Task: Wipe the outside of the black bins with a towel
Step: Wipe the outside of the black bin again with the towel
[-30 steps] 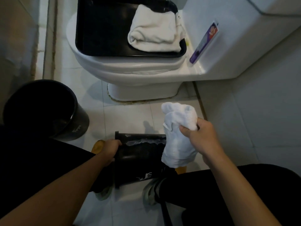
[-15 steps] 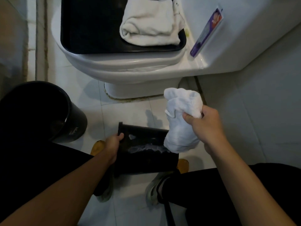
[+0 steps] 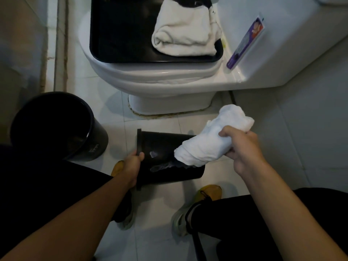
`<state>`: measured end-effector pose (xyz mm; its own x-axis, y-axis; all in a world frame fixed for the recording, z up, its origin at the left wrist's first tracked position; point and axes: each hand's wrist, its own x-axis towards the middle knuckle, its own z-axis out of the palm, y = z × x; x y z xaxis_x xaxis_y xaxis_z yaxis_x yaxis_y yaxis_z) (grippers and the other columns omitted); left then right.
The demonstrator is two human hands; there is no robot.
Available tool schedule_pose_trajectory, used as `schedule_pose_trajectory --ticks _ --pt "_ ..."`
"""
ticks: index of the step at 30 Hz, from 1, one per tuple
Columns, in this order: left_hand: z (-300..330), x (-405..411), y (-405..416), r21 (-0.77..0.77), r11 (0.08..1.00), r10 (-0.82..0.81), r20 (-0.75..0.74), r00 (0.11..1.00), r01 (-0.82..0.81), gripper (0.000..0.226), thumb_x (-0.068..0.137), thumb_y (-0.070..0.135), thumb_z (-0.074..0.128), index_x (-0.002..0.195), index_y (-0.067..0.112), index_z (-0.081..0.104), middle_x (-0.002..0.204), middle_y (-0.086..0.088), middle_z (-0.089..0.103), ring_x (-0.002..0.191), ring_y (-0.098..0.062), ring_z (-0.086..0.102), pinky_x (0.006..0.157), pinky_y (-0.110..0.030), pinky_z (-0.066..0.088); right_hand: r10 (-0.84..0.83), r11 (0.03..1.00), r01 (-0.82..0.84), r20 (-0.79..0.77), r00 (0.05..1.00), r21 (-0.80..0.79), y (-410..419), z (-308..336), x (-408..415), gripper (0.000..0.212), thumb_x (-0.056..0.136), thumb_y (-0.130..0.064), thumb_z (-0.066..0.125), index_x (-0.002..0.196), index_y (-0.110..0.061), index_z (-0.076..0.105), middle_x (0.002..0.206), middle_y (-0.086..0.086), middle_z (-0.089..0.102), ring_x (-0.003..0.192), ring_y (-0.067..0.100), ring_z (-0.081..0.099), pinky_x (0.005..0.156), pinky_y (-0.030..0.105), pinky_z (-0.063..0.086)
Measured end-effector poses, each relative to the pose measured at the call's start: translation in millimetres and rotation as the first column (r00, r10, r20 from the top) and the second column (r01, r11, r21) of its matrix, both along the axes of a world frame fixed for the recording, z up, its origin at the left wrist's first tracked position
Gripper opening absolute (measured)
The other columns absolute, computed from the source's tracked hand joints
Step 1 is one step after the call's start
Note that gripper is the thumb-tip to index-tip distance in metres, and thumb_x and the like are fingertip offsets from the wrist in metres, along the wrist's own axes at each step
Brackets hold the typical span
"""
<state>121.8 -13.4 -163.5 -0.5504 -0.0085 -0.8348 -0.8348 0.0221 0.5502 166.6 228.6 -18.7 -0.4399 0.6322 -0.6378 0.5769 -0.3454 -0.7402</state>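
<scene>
Now the white towel (image 3: 205, 146), bunched in the right hand (image 3: 243, 147), lies lower and flatter than half a second ago, its loose end pressed onto the side wall of the small black bin (image 3: 165, 166), where before it hung upright above the bin's base. That bin is held on its side above the floor (image 3: 160, 242), tipped a little more; the left hand (image 3: 131, 164) grips its rim. Wet streaks show on the wall. A second black bin (image 3: 56, 125) stands upright at left. Another towel (image 3: 184, 34) lies on a black tray (image 3: 120, 34) on the toilet (image 3: 150, 76).
</scene>
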Motion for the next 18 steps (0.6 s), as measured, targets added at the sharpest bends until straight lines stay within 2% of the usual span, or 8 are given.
schedule_pose_trajectory --ticks 3,6,9,11,12,14,16,18 --pt "-2.6 -0.2 -0.3 -0.029 0.999 -0.024 -0.039 0.999 0.023 0.027 0.101 0.014 0.041 0.121 0.021 0.058 0.108 -0.011 0.065 0.086 -0.026 0.063 0.061 -0.029 0.048 -0.126 0.947 0.073 -0.151 0.981 -0.314 -8.1 -5.4 -1.9 0.049 0.074 -0.002 0.065 0.123 -0.005 0.055 0.118 0.016 0.065 0.104 0.029 0.066 0.078 0.041 0.060" --pt "-4.8 -0.6 2.8 -0.070 0.996 -0.051 -0.067 0.996 0.047 0.032 0.102 0.020 0.042 0.130 0.014 0.055 0.117 -0.014 0.063 0.092 -0.028 0.060 0.069 -0.031 0.048 -0.317 0.791 0.138 -0.206 0.926 -0.596 -22.6 -17.4 -11.3 0.034 0.082 0.004 0.057 0.115 -0.004 0.059 0.109 0.017 0.071 0.102 0.030 0.068 0.092 0.045 0.056" --pt "-7.7 -2.5 5.7 -0.127 0.991 -0.047 -0.086 0.995 0.036 0.033 0.103 0.024 0.043 0.129 0.010 0.057 0.116 -0.012 0.062 0.094 -0.026 0.059 0.079 -0.033 0.047 -0.326 0.764 0.179 -0.132 0.936 -0.620 -49.8 -49.5 -20.7 0.039 0.082 0.008 0.058 0.120 -0.002 0.061 0.109 0.016 0.072 0.101 0.032 0.068 0.080 0.045 0.060" --pt "-13.8 -5.5 5.7 -0.101 0.995 -0.027 -0.065 0.998 0.020 0.033 0.102 0.026 0.044 0.128 0.012 0.057 0.119 -0.014 0.063 0.098 -0.030 0.062 0.085 -0.039 0.051 -0.256 0.854 0.219 -0.015 0.967 -0.472 -67.9 -79.9 -17.6 0.045 0.079 0.011 0.062 0.122 -0.002 0.060 0.116 0.015 0.068 0.102 0.033 0.066 0.077 0.044 0.060" --pt "-16.1 -6.3 5.2 -0.092 0.996 -0.016 -0.057 0.998 0.011 0.031 0.102 0.026 0.044 0.127 0.013 0.057 0.117 -0.014 0.064 0.098 -0.031 0.062 0.087 -0.041 0.052 -0.187 0.922 0.195 0.058 0.981 -0.334 -75.3 -94.0 -12.6 0.046 0.078 0.010 0.066 0.122 -0.003 0.059 0.117 0.015 0.067 0.100 0.032 0.065 0.080 0.043 0.057" --pt "-20.6 -6.0 4.7 -0.097 0.995 -0.015 -0.061 0.998 0.009 0.028 0.102 0.026 0.044 0.126 0.017 0.056 0.109 -0.012 0.064 0.096 -0.032 0.062 0.087 -0.042 0.053 0.008 0.999 0.001 0.182 0.983 -0.053 -84.8 -116.1 0.5 0.057 0.075 0.004 0.072 0.129 -0.004 0.055 0.122 0.015 0.064 0.105 0.032 0.062 0.091 0.042 0.054" --pt "-26.7 -4.0 4.8 -0.119 0.993 -0.029 -0.089 0.996 0.019 0.028 0.102 0.026 0.043 0.124 0.017 0.057 0.110 -0.013 0.064 0.098 -0.033 0.063 0.087 -0.043 0.053 0.212 0.957 -0.249 0.229 0.950 0.151 -87.1 -131.1 8.7 0.066 0.074 -0.001 0.072 0.135 -0.006 0.048 0.126 0.014 0.061 0.113 0.033 0.059 0.096 0.038 0.050" --pt "-29.0 -4.7 5.4 -0.120 0.993 -0.026 -0.119 0.993 0.011 0.025 0.102 0.027 0.043 0.120 0.019 0.058 0.111 -0.014 0.065 0.099 -0.032 0.063 0.089 -0.043 0.053 0.387 0.829 -0.453 0.248 0.888 0.329 -87.5 -134.7 6.5 0.078 0.075 -0.003 0.073 0.142 -0.012 0.034 0.134 0.012 0.050 0.118 0.032 0.054 0.099 0.040 0.048"
